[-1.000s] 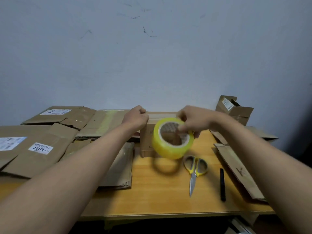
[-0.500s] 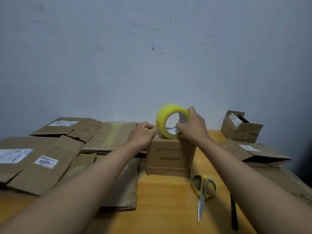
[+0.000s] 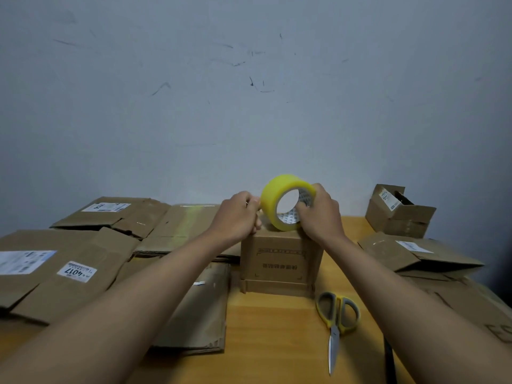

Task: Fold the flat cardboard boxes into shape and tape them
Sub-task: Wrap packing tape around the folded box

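Single head-worn view faces forward and down, close over the table.

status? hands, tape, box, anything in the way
Right hand grips tape roll on top of box. Left hand pinches at roll's left edge, likely the tape end. Box folded, upright. Scissors on table, clear of hands.
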